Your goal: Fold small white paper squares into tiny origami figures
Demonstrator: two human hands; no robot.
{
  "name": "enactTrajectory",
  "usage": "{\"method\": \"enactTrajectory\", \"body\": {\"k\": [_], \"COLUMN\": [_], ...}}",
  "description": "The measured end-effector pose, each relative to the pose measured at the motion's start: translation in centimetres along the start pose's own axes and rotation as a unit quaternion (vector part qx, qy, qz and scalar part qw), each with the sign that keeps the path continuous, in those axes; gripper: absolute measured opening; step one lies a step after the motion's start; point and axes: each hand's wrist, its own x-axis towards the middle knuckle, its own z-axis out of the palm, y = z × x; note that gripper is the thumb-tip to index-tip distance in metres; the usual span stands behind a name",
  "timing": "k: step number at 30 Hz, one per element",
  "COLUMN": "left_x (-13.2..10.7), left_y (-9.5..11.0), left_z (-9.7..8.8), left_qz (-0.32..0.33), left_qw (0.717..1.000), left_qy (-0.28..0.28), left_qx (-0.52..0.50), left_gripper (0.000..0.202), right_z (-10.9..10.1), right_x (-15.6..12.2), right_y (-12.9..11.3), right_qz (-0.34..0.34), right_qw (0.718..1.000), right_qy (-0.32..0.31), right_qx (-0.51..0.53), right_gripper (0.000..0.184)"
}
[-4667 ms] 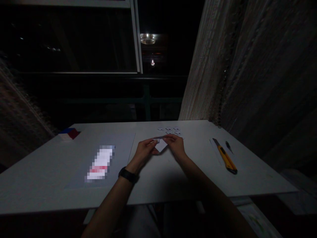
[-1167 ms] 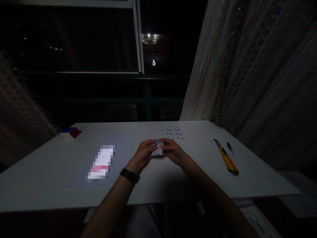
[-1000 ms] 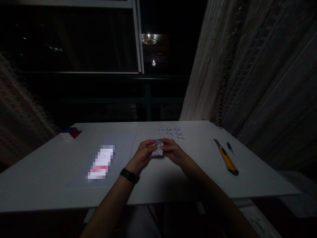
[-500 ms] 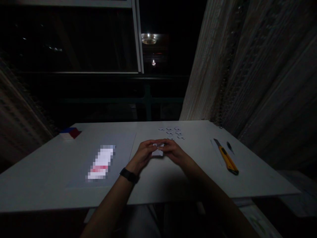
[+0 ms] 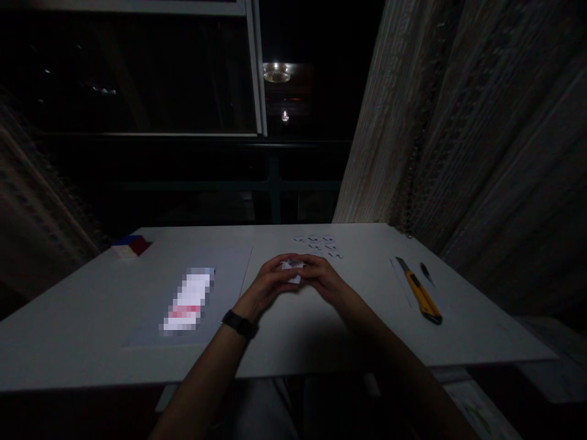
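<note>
Both hands meet over the middle of a white table (image 5: 321, 330). My left hand (image 5: 268, 285), with a black watch on its wrist, and my right hand (image 5: 323, 279) are closed on a small folded piece of white paper (image 5: 292, 267). Only a sliver of the paper shows between the fingertips; the rest is hidden by the fingers. Just beyond the hands lie several small paper pieces (image 5: 321, 244).
A yellow utility knife (image 5: 419, 291) and a dark pen (image 5: 426, 273) lie at the right. A large sheet with a blurred label (image 5: 190, 296) lies at the left, a red-and-blue block (image 5: 129, 245) at the far left corner. Curtains hang on both sides.
The paper was held open as a larger flat shape; the fingers have since closed in around it, so it now looks smaller and mostly covered. The hands have stayed in the same place.
</note>
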Motion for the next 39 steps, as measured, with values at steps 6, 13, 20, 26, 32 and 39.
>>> {"method": "enactTrajectory", "body": {"k": [6,13,20,26,32,39], "left_x": [0.36,0.27,0.21,0.27,0.33,0.35], "left_y": [-0.33,-0.2,-0.15,-0.1,-0.28,-0.23], "left_z": [-0.23,-0.25,-0.34,-0.51,-0.43,-0.51], "left_qz": [0.013,0.019,0.012,0.012,0.008,-0.005], "left_qw": [0.999,0.997,0.998,0.998,0.999,0.999], "left_qy": [0.024,0.008,0.0,-0.007,0.002,0.018], "left_qx": [-0.024,-0.069,-0.066,-0.061,-0.039,-0.026], "left_gripper": [0.038,0.033,0.029,0.026,0.029,0.03], "right_z": [0.08,0.12,-0.05,0.13,0.17,-0.08], "right_x": [-0.07,-0.29,-0.28,-0.47,-0.32,-0.11], "right_y": [-0.24,-0.56,-0.67,-0.89,-0.76,-0.46], "right_qz": [0.009,0.014,0.018,0.021,0.004,0.016], "right_qw": [1.0,0.999,0.999,0.999,0.999,1.0], "right_qy": [-0.007,-0.03,-0.042,-0.039,-0.038,-0.002], "right_qx": [-0.001,0.023,0.023,0.012,0.001,-0.008], "right_gripper": [0.029,0.031,0.033,0.032,0.028,0.025]}}
